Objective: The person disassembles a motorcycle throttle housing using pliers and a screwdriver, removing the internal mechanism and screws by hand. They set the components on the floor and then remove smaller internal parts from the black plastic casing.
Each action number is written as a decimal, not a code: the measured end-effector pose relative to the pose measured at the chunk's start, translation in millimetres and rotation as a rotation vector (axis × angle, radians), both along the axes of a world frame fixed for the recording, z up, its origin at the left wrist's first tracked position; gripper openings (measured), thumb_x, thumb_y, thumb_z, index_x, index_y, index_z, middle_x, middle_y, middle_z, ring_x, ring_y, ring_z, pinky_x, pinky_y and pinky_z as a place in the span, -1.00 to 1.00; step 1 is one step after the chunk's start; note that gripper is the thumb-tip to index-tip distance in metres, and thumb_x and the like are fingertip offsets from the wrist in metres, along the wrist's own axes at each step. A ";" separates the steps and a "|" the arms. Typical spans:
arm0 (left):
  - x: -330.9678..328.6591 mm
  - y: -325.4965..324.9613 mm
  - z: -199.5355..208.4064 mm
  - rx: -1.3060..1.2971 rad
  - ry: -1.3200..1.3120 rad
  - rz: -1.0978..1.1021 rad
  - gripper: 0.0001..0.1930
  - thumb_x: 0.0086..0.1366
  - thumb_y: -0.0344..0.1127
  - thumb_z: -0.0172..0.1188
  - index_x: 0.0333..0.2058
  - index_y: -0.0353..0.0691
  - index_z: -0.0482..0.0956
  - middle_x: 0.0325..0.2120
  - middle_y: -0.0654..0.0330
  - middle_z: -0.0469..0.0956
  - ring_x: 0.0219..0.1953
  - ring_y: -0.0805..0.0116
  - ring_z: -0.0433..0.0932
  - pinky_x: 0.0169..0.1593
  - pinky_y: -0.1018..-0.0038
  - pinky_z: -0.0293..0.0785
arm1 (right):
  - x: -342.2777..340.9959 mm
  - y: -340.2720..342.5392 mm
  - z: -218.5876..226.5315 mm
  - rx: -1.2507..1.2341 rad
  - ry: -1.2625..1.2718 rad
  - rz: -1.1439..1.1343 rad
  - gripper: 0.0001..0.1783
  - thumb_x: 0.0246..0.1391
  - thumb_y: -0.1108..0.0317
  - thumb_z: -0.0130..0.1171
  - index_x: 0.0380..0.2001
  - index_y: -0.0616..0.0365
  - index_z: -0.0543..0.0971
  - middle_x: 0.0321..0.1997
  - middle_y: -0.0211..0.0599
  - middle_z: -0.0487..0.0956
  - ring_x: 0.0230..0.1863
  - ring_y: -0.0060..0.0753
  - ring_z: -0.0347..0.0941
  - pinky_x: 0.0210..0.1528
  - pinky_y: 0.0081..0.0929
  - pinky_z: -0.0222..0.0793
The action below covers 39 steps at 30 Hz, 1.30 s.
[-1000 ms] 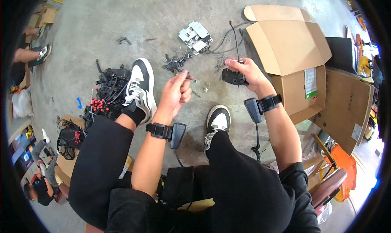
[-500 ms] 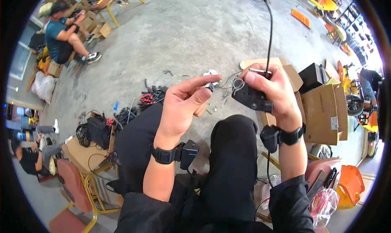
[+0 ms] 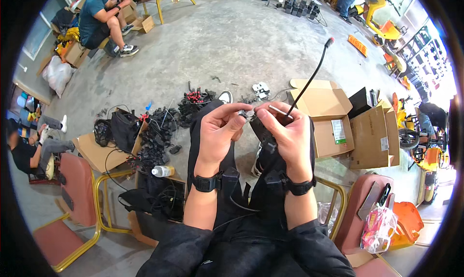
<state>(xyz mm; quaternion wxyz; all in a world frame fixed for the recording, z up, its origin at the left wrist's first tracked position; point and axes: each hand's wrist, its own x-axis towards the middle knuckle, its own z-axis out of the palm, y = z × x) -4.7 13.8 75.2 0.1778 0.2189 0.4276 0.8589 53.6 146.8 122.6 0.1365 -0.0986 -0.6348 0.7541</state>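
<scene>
The scene is bright; strong daylight enters at 3 o'clock, where glare bleaches the background white with a bluish fringe at the rim. Light spreads evenly over the grey floor [image 3: 217, 49], and shadows are soft. A clear plastic bag [image 3: 382, 228] glints at 4 o'clock. Black clothing [image 3: 251, 248] and the black part [image 3: 261, 130] swallow detail. The fingers [image 3: 224, 110] look fairly sharp, the small piece [image 3: 243, 113] too tiny to read. Fisheye distortion bends the chair [image 3: 77, 187] near 8 o'clock; black vignetting rings everything.
</scene>
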 end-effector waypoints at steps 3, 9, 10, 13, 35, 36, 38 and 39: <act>-0.9 -0.2 -11.0 -0.147 -0.010 0.095 -0.80 0.10 -0.41 0.23 -0.27 -0.33 0.55 -0.74 0.53 0.18 -0.68 0.75 0.06 -0.62 0.71 -0.07 | -5.5 0.1 -30.0 -0.061 -0.029 -0.033 -0.79 -0.05 0.38 0.23 -0.37 0.31 0.57 -0.48 -0.47 0.54 -0.45 -0.78 0.37 -0.40 -0.80 0.28; -9.1 8.2 -33.0 -0.329 -0.044 0.209 -0.79 0.14 -0.36 0.21 -0.28 -0.36 0.53 -0.71 0.54 0.26 -0.66 0.80 0.07 -0.60 0.74 -0.08 | -19.2 -0.5 -64.6 -0.174 -0.108 -0.069 -0.76 -0.05 0.35 0.23 -0.36 0.33 0.55 -0.45 -0.45 0.54 -0.43 -0.76 0.38 -0.38 -0.78 0.29; -10.5 9.2 -34.8 -0.331 -0.053 0.208 -0.79 0.14 -0.36 0.21 -0.28 -0.36 0.53 -0.71 0.54 0.26 -0.66 0.80 0.07 -0.60 0.74 -0.08 | -20.9 -0.7 -70.2 -0.208 -0.119 -0.079 -0.75 -0.05 0.34 0.24 -0.36 0.32 0.55 -0.45 -0.45 0.54 -0.44 -0.76 0.38 -0.39 -0.78 0.29; -13.7 9.0 -40.6 -0.350 -0.173 0.126 -0.78 0.15 -0.35 0.19 -0.28 -0.37 0.50 -0.71 0.54 0.28 -0.68 0.81 0.07 -0.63 0.74 -0.09 | -23.3 0.6 -76.6 -0.305 -0.181 -0.089 -0.74 -0.06 0.33 0.24 -0.35 0.32 0.54 -0.45 -0.45 0.54 -0.48 -0.74 0.38 -0.42 -0.76 0.28; -11.9 -1.6 -49.8 -0.190 -0.243 -0.013 -0.82 0.02 -0.44 0.30 -0.39 -0.33 0.52 -0.70 0.44 0.38 -0.69 0.74 0.17 -0.62 0.73 0.02 | -6.7 14.6 -72.3 -0.079 -0.158 0.148 -0.82 -0.12 0.44 0.28 -0.41 0.31 0.56 -0.45 -0.41 0.57 -0.41 -0.74 0.42 -0.36 -0.78 0.33; -12.2 -1.8 -49.2 -0.188 -0.232 -0.016 -0.82 0.01 -0.44 0.30 -0.39 -0.33 0.53 -0.70 0.44 0.38 -0.68 0.74 0.18 -0.62 0.73 0.03 | -6.8 14.5 -72.2 -0.082 -0.159 0.146 -0.82 -0.12 0.44 0.28 -0.41 0.31 0.56 -0.45 -0.41 0.57 -0.41 -0.74 0.42 -0.36 -0.78 0.33; -12.4 -2.3 -47.2 -0.206 -0.224 -0.009 -0.82 0.00 -0.46 0.30 -0.38 -0.34 0.53 -0.69 0.42 0.40 -0.68 0.74 0.19 -0.62 0.73 0.04 | -6.4 14.4 -72.7 -0.054 -0.166 0.124 -0.82 -0.11 0.43 0.28 -0.41 0.31 0.57 -0.45 -0.43 0.56 -0.41 -0.76 0.40 -0.37 -0.78 0.31; -12.6 -2.5 -46.7 -0.221 -0.215 -0.001 -0.82 0.00 -0.48 0.30 -0.38 -0.34 0.54 -0.69 0.41 0.42 -0.68 0.73 0.20 -0.62 0.74 0.04 | -6.0 14.8 -73.0 -0.056 -0.167 0.122 -0.82 -0.11 0.43 0.28 -0.41 0.31 0.57 -0.45 -0.43 0.56 -0.41 -0.76 0.40 -0.37 -0.78 0.31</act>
